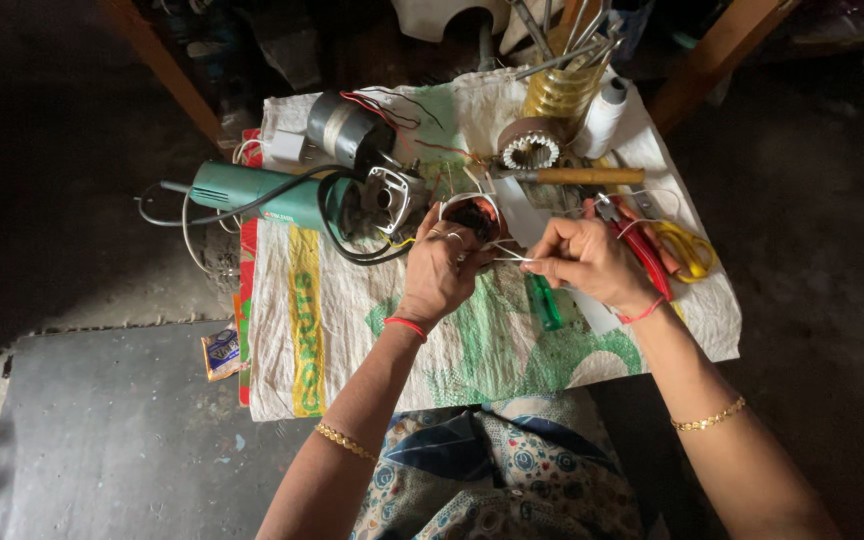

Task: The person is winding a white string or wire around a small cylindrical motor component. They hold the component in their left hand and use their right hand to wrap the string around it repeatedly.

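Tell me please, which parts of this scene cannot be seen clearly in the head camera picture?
- Small dark part in the left hand: half covered by the fingers, its kind unclear.
- Thin white wires pinched by the right hand: too fine to count.
- Red-handled pliers: handles partly hidden behind the right hand.
- Jar of tools: tool tops cut off by the upper edge.
- Floor around the sack cloth: too dark.

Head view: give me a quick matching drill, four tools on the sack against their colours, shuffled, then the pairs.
Things:
1. scissors
2. screwdriver
3. pliers
4. thread spool

Colours:
A. white
B. red handles
C. yellow handles
D. green handle

Pairs: 1-C, 2-D, 3-B, 4-A.

The left hand holds a small wound part; the right hand pinches its white wires.
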